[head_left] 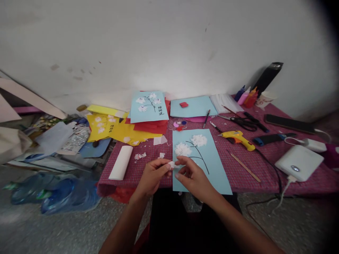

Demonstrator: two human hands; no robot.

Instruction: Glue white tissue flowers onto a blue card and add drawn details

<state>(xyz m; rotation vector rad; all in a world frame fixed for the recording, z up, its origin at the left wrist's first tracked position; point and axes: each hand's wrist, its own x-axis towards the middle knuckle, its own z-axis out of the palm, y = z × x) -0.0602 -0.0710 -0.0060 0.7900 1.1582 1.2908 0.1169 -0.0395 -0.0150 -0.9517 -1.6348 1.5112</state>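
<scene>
My left hand (155, 173) is closed, its thumb and fingertips pinching a small piece of white tissue paper (172, 165). Just to the right, my right hand (192, 177) has its fingers curved and apart, the index fingertip close to that piece; whether it touches cannot be made out. Beneath the right hand lies a light blue sheet (218, 173) with a dark drawn stem (199, 152). Two fluffy white paper blossoms (199, 140) sit on its branches. My right hand partly covers the sheet's lower left.
A white paper roll (121, 163) and tissue scraps (140, 156) lie left. Rightward are a yellow glue gun (238, 138) with a cord, a wooden stick (245, 168), scissors (239, 121) and a white power bank (299, 163). A finished-looking flower card (148, 107) rests on stacked paper behind.
</scene>
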